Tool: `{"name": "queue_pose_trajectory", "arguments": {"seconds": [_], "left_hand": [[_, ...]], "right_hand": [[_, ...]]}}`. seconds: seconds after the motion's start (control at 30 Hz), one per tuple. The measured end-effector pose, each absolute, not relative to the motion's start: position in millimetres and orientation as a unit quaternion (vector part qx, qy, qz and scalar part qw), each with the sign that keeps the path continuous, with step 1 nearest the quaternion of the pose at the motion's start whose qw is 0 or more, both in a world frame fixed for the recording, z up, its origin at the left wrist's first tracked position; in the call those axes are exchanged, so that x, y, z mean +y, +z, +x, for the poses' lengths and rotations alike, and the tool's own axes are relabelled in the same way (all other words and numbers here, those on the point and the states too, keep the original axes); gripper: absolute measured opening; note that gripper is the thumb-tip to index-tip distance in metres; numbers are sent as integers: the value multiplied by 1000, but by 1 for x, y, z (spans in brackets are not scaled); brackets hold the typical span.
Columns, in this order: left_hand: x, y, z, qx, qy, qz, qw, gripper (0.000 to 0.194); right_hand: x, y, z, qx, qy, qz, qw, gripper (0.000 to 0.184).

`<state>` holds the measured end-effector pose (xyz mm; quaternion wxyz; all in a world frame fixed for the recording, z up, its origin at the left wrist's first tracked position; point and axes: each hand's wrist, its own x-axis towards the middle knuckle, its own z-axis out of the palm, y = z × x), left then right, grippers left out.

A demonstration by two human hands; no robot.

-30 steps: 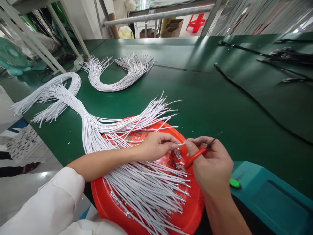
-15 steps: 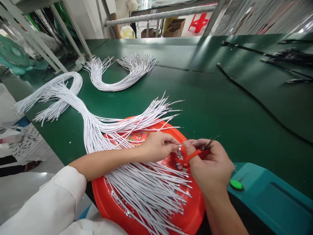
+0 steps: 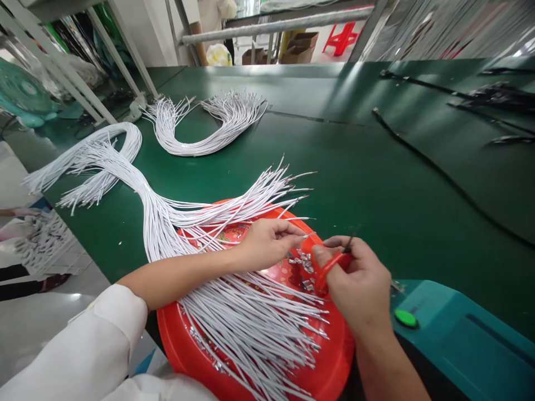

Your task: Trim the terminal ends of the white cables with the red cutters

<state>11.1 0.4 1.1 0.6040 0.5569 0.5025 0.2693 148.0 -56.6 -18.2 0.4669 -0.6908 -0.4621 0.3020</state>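
My left hand (image 3: 267, 245) is closed in a pinch on the end of a white wire (image 3: 309, 235), whose tip points right toward my other hand. In my right hand (image 3: 361, 284) is a pair of red-handled scissors (image 3: 326, 275); a handle loop shows by the thumb and dark metal sticks up past the fingers. Small silver metal terminals (image 3: 304, 259) lie in a red round tray (image 3: 175, 345) under both hands. A large bundle of white wires (image 3: 246, 317) fans across the tray beneath my left forearm, many ends tipped with silver metal.
More white wire bundles (image 3: 200, 146) lie on the green table (image 3: 334, 161) at the back and left. At the right are black cables (image 3: 438, 170) and a teal machine (image 3: 468, 340) with a green button. A metal rack (image 3: 121, 50) and a teal fan (image 3: 25, 92) stand at far left.
My hands have moved slightly apart. The scissors have turned in my right hand so the red handle loop shows, and a wire tip is now visible beyond my left fingers.
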Motion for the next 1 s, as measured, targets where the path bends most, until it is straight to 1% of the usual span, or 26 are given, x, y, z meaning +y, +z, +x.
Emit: {"name": "queue_pose_trajectory", "arguments": {"seconds": [0.07, 0.13, 0.3, 0.5, 0.67, 1.0], "left_hand": [[2, 3, 11, 497, 283, 542, 616, 13], [2, 3, 10, 488, 289, 535, 627, 13], [-1, 0, 10, 477, 285, 533, 638, 10], [-2, -5, 10, 477, 272, 549, 629, 11], [-4, -9, 9, 464, 278, 579, 610, 12], [-4, -5, 10, 467, 267, 595, 596, 10]], "right_hand": [[-57, -19, 148, -509, 329, -680, 413, 23], [-58, -21, 146, -543, 340, -669, 376, 22], [-60, -25, 142, -583, 310, -673, 333, 21], [-59, -26, 142, -591, 290, -683, 316, 21], [-57, -20, 142, -592, 307, -685, 295, 21], [-57, -18, 141, -594, 301, -676, 314, 18]]}}
